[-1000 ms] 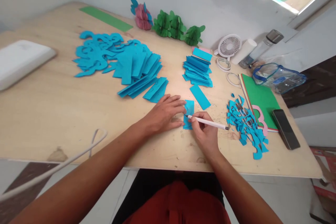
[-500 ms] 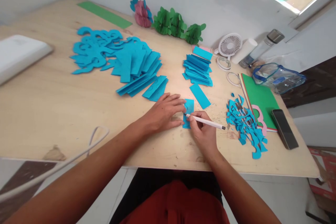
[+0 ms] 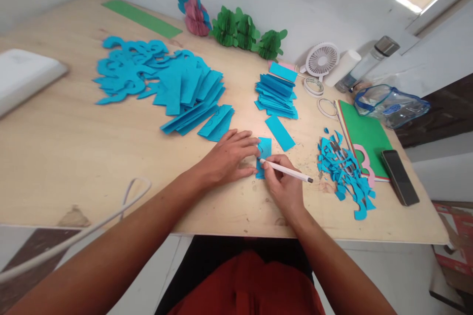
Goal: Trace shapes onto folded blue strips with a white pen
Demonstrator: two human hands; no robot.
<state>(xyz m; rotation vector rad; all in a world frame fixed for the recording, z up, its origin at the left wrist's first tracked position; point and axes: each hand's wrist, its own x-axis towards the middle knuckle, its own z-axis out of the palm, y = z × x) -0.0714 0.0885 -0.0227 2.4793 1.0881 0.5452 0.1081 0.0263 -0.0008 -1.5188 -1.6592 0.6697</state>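
Note:
A small blue paper piece lies on the wooden table with a dark curved line on it. My left hand rests flat beside it, fingers spread, fingertips on its left edge. My right hand grips a white pen, whose tip touches the paper. Just above is a loose blue strip, and beyond it a stack of blue strips. To the left, folded blue papers lie near a heap of cut blue shapes.
Blue scraps lie at the right by a green sheet and a phone. At the back stand a small fan, a bottle and green paper figures. A white cable crosses the left front edge.
The view has shifted slightly, so everything sits a little further left. Both hands hold nearly the same pose, and the pen tip is still on the paper.

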